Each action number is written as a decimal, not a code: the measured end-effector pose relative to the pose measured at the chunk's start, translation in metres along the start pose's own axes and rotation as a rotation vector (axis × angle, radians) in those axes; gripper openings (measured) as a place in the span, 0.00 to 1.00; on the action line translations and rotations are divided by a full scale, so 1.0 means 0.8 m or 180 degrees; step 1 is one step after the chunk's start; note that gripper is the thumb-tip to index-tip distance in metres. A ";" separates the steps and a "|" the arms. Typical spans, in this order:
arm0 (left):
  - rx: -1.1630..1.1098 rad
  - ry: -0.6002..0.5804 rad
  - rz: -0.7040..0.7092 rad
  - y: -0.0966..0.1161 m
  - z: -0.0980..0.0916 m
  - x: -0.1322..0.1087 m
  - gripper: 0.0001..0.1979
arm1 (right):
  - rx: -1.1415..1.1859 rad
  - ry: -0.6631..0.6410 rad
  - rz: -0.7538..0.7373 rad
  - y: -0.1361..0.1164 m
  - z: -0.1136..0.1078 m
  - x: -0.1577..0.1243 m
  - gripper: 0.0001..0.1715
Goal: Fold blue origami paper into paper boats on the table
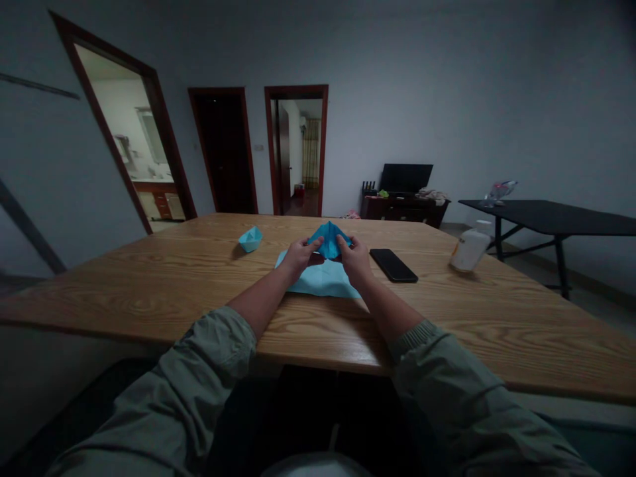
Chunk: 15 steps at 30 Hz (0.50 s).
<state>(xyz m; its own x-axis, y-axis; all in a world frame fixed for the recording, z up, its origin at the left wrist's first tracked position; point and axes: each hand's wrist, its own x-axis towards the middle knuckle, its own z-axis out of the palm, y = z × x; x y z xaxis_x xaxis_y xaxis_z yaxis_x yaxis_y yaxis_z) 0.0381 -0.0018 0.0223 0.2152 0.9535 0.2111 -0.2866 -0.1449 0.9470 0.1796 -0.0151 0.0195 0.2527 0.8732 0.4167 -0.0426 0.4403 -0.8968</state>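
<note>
Both my hands hold a folded blue paper piece (328, 237) just above the wooden table (163, 285). My left hand (299, 256) pinches its left side, and my right hand (354, 258) pinches its right side. Under my hands lies a flat sheet of light blue paper (320, 281). A small finished blue paper boat (250, 238) sits on the table to the left, apart from my hands.
A black phone (393, 265) lies right of my right hand. A white bottle (470, 248) stands further right near the table's edge. Beyond are a black side table (551, 217), a dark cabinet with a screen (405, 199), and three doorways.
</note>
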 end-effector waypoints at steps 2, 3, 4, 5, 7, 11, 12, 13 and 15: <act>-0.0060 -0.0173 -0.0142 -0.001 0.002 -0.003 0.24 | 0.0063 -0.0021 0.0099 0.000 -0.001 -0.001 0.22; -0.0067 -0.0194 -0.0164 -0.001 0.002 -0.003 0.23 | 0.0044 -0.0066 0.0123 0.001 -0.001 -0.001 0.22; -0.0061 -0.0160 -0.0157 -0.002 0.002 -0.004 0.23 | -0.0033 -0.0126 0.0120 0.003 -0.002 -0.001 0.22; -0.0039 -0.0104 -0.0136 -0.002 0.002 -0.003 0.22 | -0.0161 -0.0192 0.0095 0.006 -0.003 -0.001 0.21; 0.0060 0.0026 -0.0086 -0.003 0.000 -0.001 0.21 | -0.0499 -0.0308 -0.0001 0.011 -0.004 -0.001 0.21; 0.0301 0.0263 0.0051 -0.007 -0.006 0.006 0.21 | -0.1160 -0.0251 -0.0405 0.017 -0.010 0.001 0.22; 0.0364 0.0342 0.0094 -0.008 -0.007 0.008 0.21 | -0.1373 -0.0190 -0.0601 0.016 -0.012 0.000 0.24; 0.0439 0.0428 0.0137 -0.009 -0.009 0.009 0.20 | -0.1611 -0.0161 -0.0826 0.014 -0.013 -0.002 0.26; 0.0581 0.0573 0.0197 -0.011 -0.012 0.013 0.20 | -0.2066 -0.0279 -0.1248 0.009 -0.013 -0.006 0.32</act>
<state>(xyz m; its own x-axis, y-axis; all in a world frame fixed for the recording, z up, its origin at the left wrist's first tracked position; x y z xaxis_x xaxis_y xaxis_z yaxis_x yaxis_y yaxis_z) 0.0340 0.0116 0.0134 0.0284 0.9706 0.2389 -0.1172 -0.2341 0.9651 0.1883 -0.0186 0.0091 0.0533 0.7035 0.7087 0.6181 0.5342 -0.5767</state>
